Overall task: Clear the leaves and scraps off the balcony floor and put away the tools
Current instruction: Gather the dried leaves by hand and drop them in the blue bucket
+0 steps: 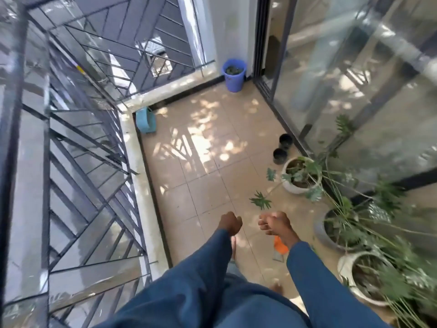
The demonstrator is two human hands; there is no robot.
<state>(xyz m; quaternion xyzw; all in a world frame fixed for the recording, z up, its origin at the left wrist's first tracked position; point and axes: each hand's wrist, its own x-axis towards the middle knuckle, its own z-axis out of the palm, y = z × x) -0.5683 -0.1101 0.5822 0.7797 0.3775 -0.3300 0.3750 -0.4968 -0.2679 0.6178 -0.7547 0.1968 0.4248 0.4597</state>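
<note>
My left hand [230,224] hangs over the tan tiled floor [201,185], curled into a fist with nothing in it. Beside it, my right hand [274,224] has its fingers loosely bent and apart, and holds nothing. Under my right wrist an orange-handled tool [280,247] with a grey blade lies on the floor. A blue bucket [234,75] with leaves inside stands in the far corner by the door frame. Against the low wall in the left corner leans a teal dustpan [146,120]. The picture is blurred, and I cannot make out loose leaves on the tiles.
Two small black pots [283,147] stand near the sliding glass door [354,79]. Three potted plants [301,175] line the right side, with stems reaching over the floor. A metal railing [82,138] on a low wall bounds the left and far sides.
</note>
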